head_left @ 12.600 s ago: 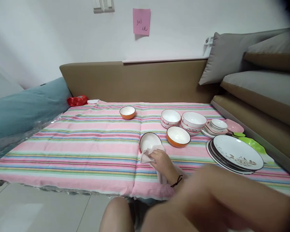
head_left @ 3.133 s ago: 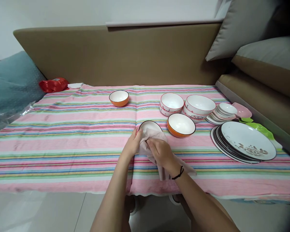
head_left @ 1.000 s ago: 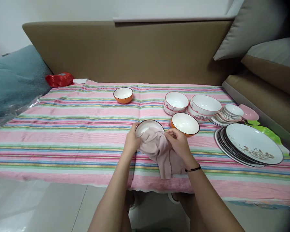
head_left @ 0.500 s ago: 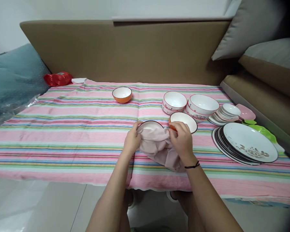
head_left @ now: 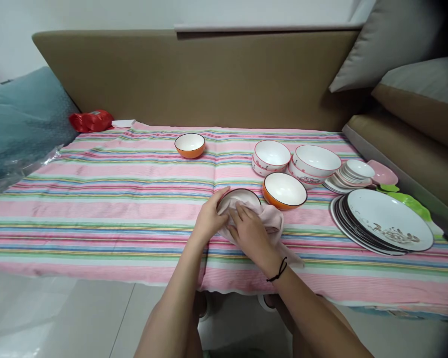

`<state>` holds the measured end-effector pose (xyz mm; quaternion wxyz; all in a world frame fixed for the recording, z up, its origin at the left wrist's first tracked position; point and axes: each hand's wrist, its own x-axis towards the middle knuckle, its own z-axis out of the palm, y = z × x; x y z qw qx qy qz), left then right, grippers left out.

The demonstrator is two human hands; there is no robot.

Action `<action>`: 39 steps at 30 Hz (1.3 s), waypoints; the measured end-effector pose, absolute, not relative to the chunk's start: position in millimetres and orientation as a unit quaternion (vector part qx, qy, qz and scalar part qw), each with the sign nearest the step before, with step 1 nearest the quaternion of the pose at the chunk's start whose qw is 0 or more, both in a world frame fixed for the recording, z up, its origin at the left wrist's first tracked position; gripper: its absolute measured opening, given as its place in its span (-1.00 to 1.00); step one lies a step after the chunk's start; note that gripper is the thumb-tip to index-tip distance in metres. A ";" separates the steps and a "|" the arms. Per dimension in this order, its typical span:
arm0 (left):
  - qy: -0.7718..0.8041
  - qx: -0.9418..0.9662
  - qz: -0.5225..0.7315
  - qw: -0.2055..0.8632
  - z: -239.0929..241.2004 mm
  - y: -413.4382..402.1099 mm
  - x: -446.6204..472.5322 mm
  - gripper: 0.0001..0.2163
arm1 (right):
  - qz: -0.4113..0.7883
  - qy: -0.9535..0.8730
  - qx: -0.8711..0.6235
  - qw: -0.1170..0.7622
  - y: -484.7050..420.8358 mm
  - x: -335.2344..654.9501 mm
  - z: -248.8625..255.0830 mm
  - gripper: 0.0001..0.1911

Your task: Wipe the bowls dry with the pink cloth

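A bowl with a dark rim and white inside is tilted in front of me, its near side wrapped in a pale pink cloth. My left hand grips the bowl's left edge, thumb toward the inside and fingers round the outside. With its fingers bent, my right hand presses the cloth into the bowl. The bowl's outer side is hidden by the cloth and my hands. Just to the right stands an orange bowl with a white inside. Another orange bowl sits farther back.
White bowls with red rims and larger white bowls stand at the back right. Small stacked dishes, a pink dish, green leaf-shaped dish and stacked plates lie farther right. A striped cloth covers the surface.
My right hand has moved left from the cloth's right edge to the inside of the bowl, pushing cloth in. The bowl has shifted slightly right, with my left hand still on its edge.
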<state>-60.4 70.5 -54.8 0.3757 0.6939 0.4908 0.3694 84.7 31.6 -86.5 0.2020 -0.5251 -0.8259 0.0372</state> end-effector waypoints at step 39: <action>0.427 0.693 0.302 0.496 -52.7 62.8 -75.6 -0.06 | 0.040 -0.825 -0.515 0.228 37.5 78.0 -72.6 -0.51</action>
